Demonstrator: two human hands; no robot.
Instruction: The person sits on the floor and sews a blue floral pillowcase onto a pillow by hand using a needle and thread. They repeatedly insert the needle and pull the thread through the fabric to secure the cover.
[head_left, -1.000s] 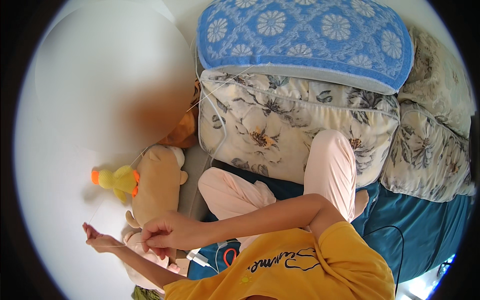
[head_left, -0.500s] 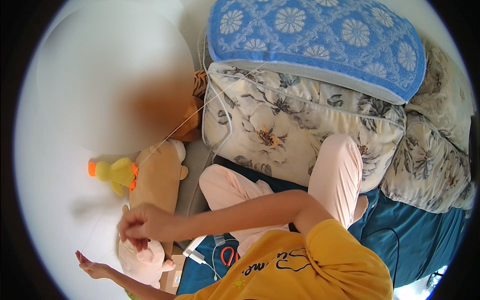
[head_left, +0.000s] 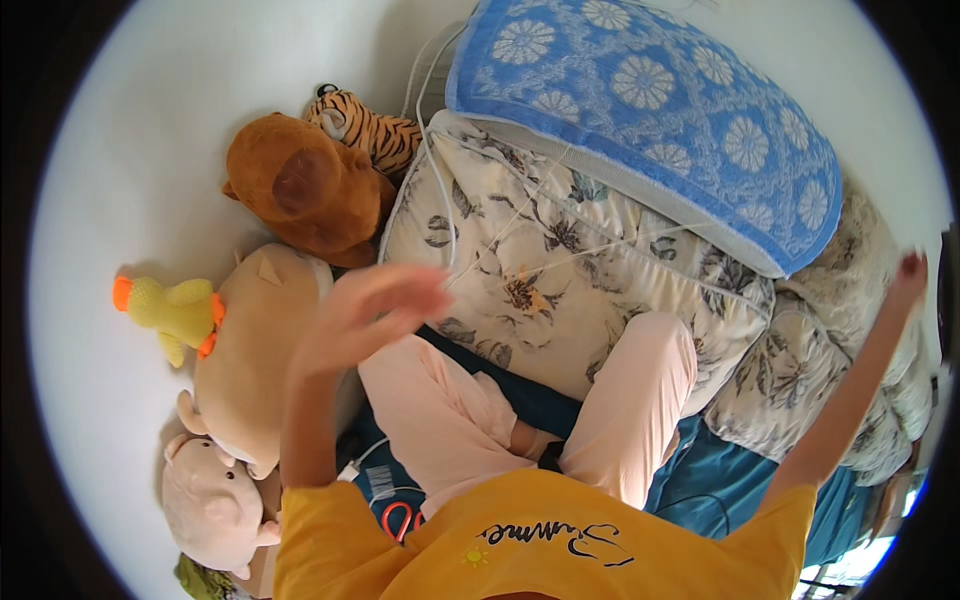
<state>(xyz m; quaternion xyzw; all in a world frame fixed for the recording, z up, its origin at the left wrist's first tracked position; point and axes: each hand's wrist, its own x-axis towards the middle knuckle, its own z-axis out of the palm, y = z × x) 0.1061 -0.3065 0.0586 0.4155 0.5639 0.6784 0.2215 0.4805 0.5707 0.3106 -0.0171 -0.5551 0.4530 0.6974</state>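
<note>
My left hand (head_left: 385,305) is raised in the middle, over my left knee, blurred by motion. Its fingertips meet a thin white thread (head_left: 512,215) and look closed on it. The thread climbs to the edge of a blue floral towel (head_left: 640,90) draped over a bulky piece. A second pale strand (head_left: 610,247) slants rightward across the flowered cushion (head_left: 540,300). At the far right my right arm is stretched out. The right hand (head_left: 907,278) has its fingers together; whatever they hold is too small and blurred to make out.
On the left lie plush toys: a brown one (head_left: 310,190), a tiger-striped one (head_left: 375,130), a yellow duck (head_left: 175,305), a long beige one (head_left: 250,350) and a pink one (head_left: 210,500). Red-handled scissors (head_left: 400,520) and a white cable (head_left: 365,458) rest by my legs on teal bedding (head_left: 700,480).
My right hand has swung from the left side to the far right. My left hand has risen from the lower left toward the middle. The view has shifted, showing more of the toys.
</note>
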